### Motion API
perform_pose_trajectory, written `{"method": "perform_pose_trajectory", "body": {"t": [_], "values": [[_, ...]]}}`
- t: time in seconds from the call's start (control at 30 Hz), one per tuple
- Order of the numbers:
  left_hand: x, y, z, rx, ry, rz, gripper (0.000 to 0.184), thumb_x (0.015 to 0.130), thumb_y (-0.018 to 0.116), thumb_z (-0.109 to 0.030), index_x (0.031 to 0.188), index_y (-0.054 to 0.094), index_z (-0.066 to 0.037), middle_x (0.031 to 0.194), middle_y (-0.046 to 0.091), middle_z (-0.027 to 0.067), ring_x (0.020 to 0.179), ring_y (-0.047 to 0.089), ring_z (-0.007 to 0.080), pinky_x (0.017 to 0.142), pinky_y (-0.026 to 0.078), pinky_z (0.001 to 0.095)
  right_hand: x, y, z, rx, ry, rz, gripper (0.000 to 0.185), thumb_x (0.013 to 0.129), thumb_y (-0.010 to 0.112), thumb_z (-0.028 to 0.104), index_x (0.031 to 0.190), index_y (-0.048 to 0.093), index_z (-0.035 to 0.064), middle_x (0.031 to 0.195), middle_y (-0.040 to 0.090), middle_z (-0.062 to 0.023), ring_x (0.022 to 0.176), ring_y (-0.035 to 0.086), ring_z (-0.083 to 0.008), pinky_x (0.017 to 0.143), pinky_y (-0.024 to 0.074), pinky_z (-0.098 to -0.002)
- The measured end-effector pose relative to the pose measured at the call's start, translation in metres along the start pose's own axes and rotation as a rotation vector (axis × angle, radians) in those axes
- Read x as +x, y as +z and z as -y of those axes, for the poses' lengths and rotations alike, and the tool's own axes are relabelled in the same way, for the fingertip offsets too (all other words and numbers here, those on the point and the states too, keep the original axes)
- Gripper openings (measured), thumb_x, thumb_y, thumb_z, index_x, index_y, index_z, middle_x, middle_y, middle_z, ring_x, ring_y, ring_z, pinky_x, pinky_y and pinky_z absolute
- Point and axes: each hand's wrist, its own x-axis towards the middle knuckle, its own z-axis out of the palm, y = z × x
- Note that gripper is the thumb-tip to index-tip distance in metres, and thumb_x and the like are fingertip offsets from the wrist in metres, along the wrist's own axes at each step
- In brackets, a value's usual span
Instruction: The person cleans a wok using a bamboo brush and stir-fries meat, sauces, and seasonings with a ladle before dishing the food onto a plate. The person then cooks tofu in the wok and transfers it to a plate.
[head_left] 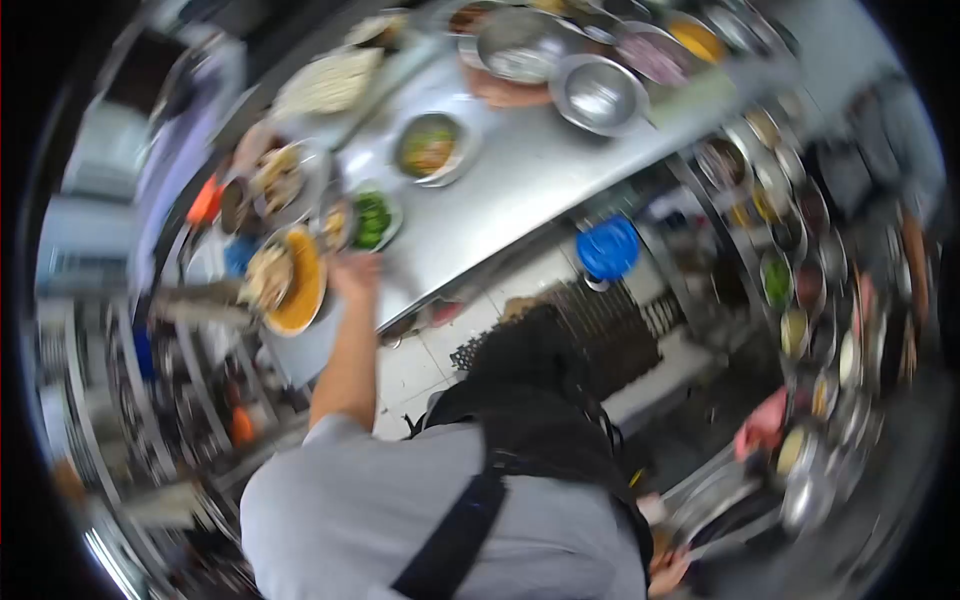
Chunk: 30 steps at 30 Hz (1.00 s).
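My left hand (355,272) reaches over the steel counter, smeared by motion. It is at the near side of a small metal bowl (337,225) of yellowish pieces and a bowl of chopped greens (372,220); whether it touches either is unclear. Left of it stands a plate of orange sauce (305,290) with a pale bowl of food resting on it. At the lower right, my right hand (668,572) is closed on a long metal handle (735,538). That handle runs toward a shiny round metal piece (806,500); blur hides whether they are one utensil.
The steel counter (530,170) carries a bowl of chopped vegetables (430,148), an empty metal bowl (598,95) and several other bowls. A blue lid (607,247) sits below its edge. Ingredient containers line the right side, near a pink cloth (762,425). Another person (895,150) stands far right.
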Motion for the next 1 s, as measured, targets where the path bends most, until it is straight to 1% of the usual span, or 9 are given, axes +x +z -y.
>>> {"method": "perform_pose_trajectory", "body": {"t": [0.03, 0.1, 0.13, 0.2, 0.43, 0.53, 0.63, 0.83, 1.0], "values": [[0.024, -0.012, -0.011, 0.046, 0.024, -0.06, 0.038, 0.095, 0.041, -0.04, 0.115, 0.048, -0.007, 0.083, 0.061, 0.0107, 0.07, 0.061, 0.0244, 0.059, 0.05, 0.0315, -0.002, 0.023, 0.045, 0.474, 0.701, -0.198, 0.04, 0.089, 0.059, 0.016, 0.128, 0.054, 0.0065, 0.075, 0.056, -0.003, 0.055, 0.05, -0.0087, 0.044, 0.0372, -0.0233], [0.055, -0.018, -0.033, 0.132, 0.017, -0.148, 0.024, 0.092, 0.048, -0.013, 0.111, 0.055, 0.001, 0.089, 0.062, 0.0113, 0.072, 0.061, 0.02, 0.057, 0.05, 0.0254, -0.009, 0.057, 0.068, 0.529, 0.663, -0.096, 0.021, 0.086, 0.056, 0.01, 0.107, 0.058, 0.004, 0.064, 0.048, 0.0031, 0.047, 0.042, -0.0064, 0.039, 0.0309, -0.0207], [0.05, -0.012, -0.052, 0.087, -0.152, -0.026, 0.022, 0.09, 0.047, -0.008, 0.108, 0.055, 0.003, 0.088, 0.062, 0.012, 0.07, 0.061, 0.0182, 0.049, 0.045, 0.0211, -0.006, 0.068, 0.071, 0.56, 0.701, -0.043, 0.019, 0.084, 0.055, 0.008, 0.103, 0.056, 0.0041, 0.064, 0.049, 0.0017, 0.045, 0.043, -0.0074, 0.037, 0.0321, -0.0213], [0.053, -0.023, -0.057, 0.21, -0.084, -0.127, 0.012, 0.087, 0.049, -0.004, 0.096, 0.052, 0.003, 0.082, 0.061, 0.0114, 0.059, 0.055, 0.0156, 0.042, 0.038, 0.021, 0.002, 0.087, 0.069, 0.55, 0.78, 0.082, 0.019, 0.08, 0.054, 0.007, 0.099, 0.055, 0.0033, 0.063, 0.05, -0.0018, 0.04, 0.045, -0.0107, 0.034, 0.0361, -0.0245], [-0.036, 0.013, -0.059, 0.713, 0.29, 0.126, 0.017, 0.08, 0.056, 0.004, 0.092, 0.049, -0.006, 0.074, 0.057, 0.0047, 0.047, 0.045, 0.0085, 0.036, 0.03, 0.0192, 0.138, 0.232, -0.017, 0.489, 0.689, 0.348, 0.007, 0.077, 0.053, 0.01, 0.081, 0.051, 0.004, 0.059, 0.049, -0.0044, 0.038, 0.046, -0.0153, 0.034, 0.0381, -0.0297], [-0.106, 0.09, -0.016, 0.77, -0.009, 0.23, 0.021, 0.08, 0.059, 0.001, 0.096, 0.048, -0.009, 0.076, 0.058, 0.0023, 0.043, 0.042, 0.0053, 0.035, 0.029, 0.0172, 0.243, 0.321, -0.087, 0.24, 0.47, 0.334, 0.017, 0.079, 0.05, 0.006, 0.093, 0.057, -0.0005, 0.058, 0.052, -0.0082, 0.041, 0.053, -0.0177, 0.037, 0.0416, -0.0325], [-0.147, 0.117, 0.056, 0.941, -0.23, 0.271, 0.026, 0.078, 0.061, 0.0, 0.096, 0.046, -0.009, 0.076, 0.057, 0.0021, 0.04, 0.039, 0.0061, 0.034, 0.029, 0.0185, 0.348, 0.395, -0.143, -0.383, 0.273, 0.323, 0.043, 0.074, 0.064, 0.02, 0.109, 0.061, -0.0034, 0.095, 0.065, -0.0289, 0.089, 0.067, -0.0383, 0.079, 0.0521, -0.0449], [-0.183, 0.111, 0.169, 1.069, -0.59, 0.332, 0.029, 0.075, 0.063, 0.006, 0.092, 0.045, -0.008, 0.071, 0.055, 0.0018, 0.043, 0.039, 0.0046, 0.035, 0.029, 0.019, 0.419, 0.457, -0.167, -0.654, 0.208, 0.428, 0.04, 0.078, 0.061, 0.013, 0.116, 0.062, 0.001, 0.075, 0.067, -0.0198, 0.065, 0.068, -0.028, 0.061, 0.0525, -0.039], [-0.176, 0.1, 0.189, 1.176, -0.545, 0.434, 0.026, 0.076, 0.06, 0.008, 0.088, 0.044, -0.009, 0.068, 0.053, -0.0004, 0.042, 0.038, 0.0034, 0.035, 0.026, 0.0188, 0.418, 0.471, -0.16, -0.534, 0.286, 0.53, 0.043, 0.078, 0.06, 0.01, 0.12, 0.058, -0.002, 0.067, 0.064, -0.015, 0.053, 0.061, -0.0224, 0.051, 0.0485, -0.0362]]}}
